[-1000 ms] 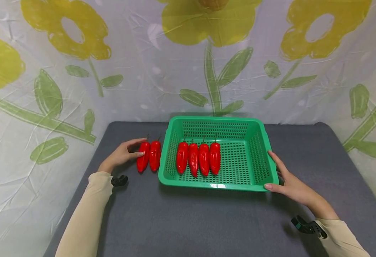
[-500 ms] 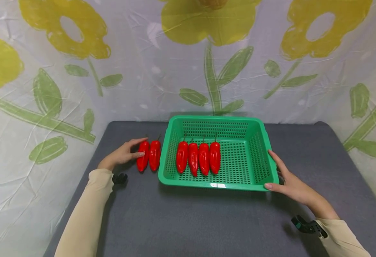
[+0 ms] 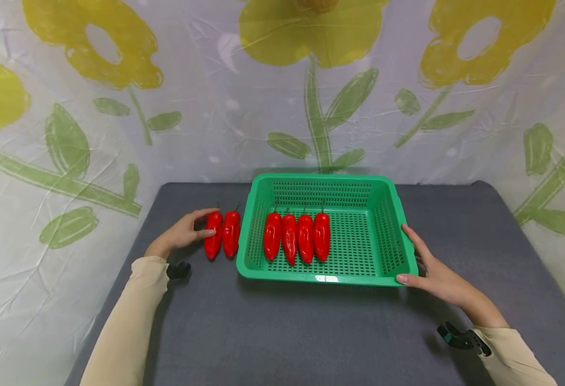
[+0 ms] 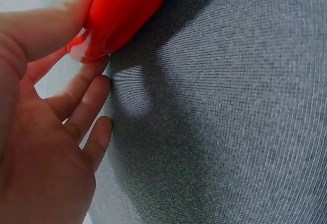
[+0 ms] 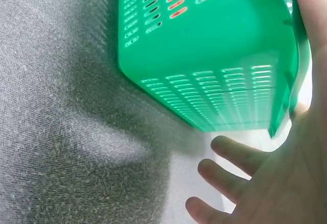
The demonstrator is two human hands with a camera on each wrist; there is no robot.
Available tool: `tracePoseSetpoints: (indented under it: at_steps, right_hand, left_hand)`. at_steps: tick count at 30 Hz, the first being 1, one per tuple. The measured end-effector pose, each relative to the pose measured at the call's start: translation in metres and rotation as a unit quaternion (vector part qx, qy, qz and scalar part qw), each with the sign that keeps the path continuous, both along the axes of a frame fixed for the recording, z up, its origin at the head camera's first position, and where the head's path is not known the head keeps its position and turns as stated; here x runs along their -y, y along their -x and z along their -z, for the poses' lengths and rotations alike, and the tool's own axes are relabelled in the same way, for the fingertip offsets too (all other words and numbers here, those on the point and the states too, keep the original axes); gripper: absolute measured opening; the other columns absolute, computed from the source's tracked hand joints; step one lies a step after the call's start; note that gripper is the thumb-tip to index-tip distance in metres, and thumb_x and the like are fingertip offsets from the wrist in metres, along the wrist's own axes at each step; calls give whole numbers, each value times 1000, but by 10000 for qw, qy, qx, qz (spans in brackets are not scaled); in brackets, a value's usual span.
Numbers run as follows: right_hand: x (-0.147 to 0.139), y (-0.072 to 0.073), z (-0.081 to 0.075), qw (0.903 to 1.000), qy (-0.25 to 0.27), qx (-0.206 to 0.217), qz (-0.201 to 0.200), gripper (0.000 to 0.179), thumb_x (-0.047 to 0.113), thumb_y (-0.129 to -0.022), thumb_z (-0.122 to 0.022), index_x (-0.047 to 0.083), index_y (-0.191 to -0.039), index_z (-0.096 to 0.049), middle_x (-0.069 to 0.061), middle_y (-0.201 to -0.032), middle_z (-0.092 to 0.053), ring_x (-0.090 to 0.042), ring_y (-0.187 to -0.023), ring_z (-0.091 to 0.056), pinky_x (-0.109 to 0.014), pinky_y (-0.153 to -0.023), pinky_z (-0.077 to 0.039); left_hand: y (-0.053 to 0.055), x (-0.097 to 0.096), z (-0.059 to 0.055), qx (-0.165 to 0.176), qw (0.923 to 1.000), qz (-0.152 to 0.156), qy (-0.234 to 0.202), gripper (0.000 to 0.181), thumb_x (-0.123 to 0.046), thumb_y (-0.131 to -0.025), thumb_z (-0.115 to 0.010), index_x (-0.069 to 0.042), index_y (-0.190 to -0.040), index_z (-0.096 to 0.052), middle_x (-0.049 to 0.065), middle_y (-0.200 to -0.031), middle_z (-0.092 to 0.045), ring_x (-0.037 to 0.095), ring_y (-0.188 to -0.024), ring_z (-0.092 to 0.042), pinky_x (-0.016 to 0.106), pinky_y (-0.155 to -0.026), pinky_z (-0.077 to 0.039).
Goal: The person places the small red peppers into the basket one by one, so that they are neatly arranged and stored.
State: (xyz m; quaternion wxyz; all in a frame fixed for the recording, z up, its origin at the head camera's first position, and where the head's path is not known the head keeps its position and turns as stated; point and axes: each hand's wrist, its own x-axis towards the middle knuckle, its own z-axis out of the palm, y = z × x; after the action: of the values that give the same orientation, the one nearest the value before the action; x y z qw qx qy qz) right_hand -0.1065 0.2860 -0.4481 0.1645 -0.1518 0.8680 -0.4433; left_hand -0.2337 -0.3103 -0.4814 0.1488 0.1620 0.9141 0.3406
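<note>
My left hand [image 3: 182, 234] pinches the leftmost red chili pepper [image 3: 213, 244] between thumb and fingers, at the left of the table. In the left wrist view the thumb lies along the glossy chili pepper [image 4: 120, 17], and the lower fingers stay off it, near the cloth. A second red chili pepper [image 3: 231, 234] lies just right of it. My right hand [image 3: 441, 280] rests at the near right corner of a green plastic basket [image 3: 350, 279]. Its thumb and index finger touch the rim; the other fingers spread loosely beside the basket's wall [image 5: 204, 40] in the right wrist view.
Inside the basket, several red chili peppers [image 3: 305, 239] lie side by side toward the left, stems pointing away. Dark grey cloth covers the table [image 3: 282, 332]. Behind it hangs a pale curtain [image 3: 205, 107] printed with yellow flowers.
</note>
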Motion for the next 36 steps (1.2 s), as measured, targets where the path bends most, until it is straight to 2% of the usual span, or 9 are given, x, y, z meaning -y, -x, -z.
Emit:
tracePoseSetpoints:
  at_steps: [9,14,17,20,23,26,31,34,36]
  right_hand:
    - [0,0,0,10000,18,-3,4,107,22,-92,-68,39,-156,15,-30,-162,6,-69,-134,-24,-73,-89,-42]
    - [0,-1,-1,10000,4,12,27,107,22,-92,-68,39,-156,15,-31,-162,4,-68,-134,-25,-71,-88,-44]
    - [0,-1,-1,10000,-8,12,31,107,22,-92,-68,40,-156,16,-31,-162,4,-69,-134,-24,-71,-88,-45]
    - [0,-1,-1,10000,8,6,14,107,22,-92,-68,39,-156,16,-31,-162,5,-70,-134,-24,-71,-88,-45]
    - [1,-1,-1,10000,33,-11,-5,107,21,-92,-68,39,-156,15,-32,-162,3,-68,-133,-27,-68,-87,-46]
    - [1,0,0,10000,43,-31,-13,107,20,-92,-68,39,-156,15,-32,-162,2,-67,-133,-28,-67,-87,-47]
    - [1,0,1,10000,58,-17,-14,107,20,-91,-69,39,-156,15,-32,-162,2,-68,-134,-26,-70,-88,-45]
    - [1,0,1,10000,78,-9,-18,108,20,-91,-69,40,-156,15,-32,-162,2,-69,-134,-25,-70,-88,-45]
    - [0,0,1,10000,88,-7,-15,108,20,-91,-69,40,-156,15,-31,-162,3,-69,-134,-24,-71,-88,-45]
  left_hand:
    - [-5,-2,2,-120,9998,-116,-133,65,-19,-92,-69,-8,-149,-40,24,-147,-47,44,-136,-43,66,-112,-32]
    - [-7,-4,3,-185,9993,-245,-195,65,-17,-91,-71,-10,-148,-42,22,-141,-53,41,-130,-49,63,-109,-39]
    - [-8,-5,4,-137,9990,-322,-288,66,-17,-90,-72,-12,-148,-43,20,-137,-56,39,-123,-56,56,-101,-48]
    - [-9,-5,4,-110,9985,-385,-369,66,-17,-89,-74,-13,-148,-44,19,-135,-58,37,-116,-62,43,-89,-55]
    - [-11,-5,5,-86,9976,-478,-502,66,-16,-88,-75,-12,-147,-45,20,-136,-58,37,-111,-65,30,-81,-55]
    - [-12,-3,5,-69,9963,-562,-649,68,-14,-88,-75,-12,-148,-44,21,-136,-58,35,-107,-67,24,-75,-54]
    - [-13,-2,3,40,9936,-705,-882,68,-13,-87,-76,-13,-148,-45,20,-134,-60,23,-99,-69,25,-71,-55]
    - [-14,-1,-1,56,9921,-787,-975,68,-13,-87,-76,-15,-148,-46,18,-138,-57,27,-102,-69,31,-72,-58]
    - [-14,-1,-7,-81,9928,-773,-908,68,-15,-87,-76,-16,-148,-46,18,-140,-55,33,-107,-67,31,-74,-59]
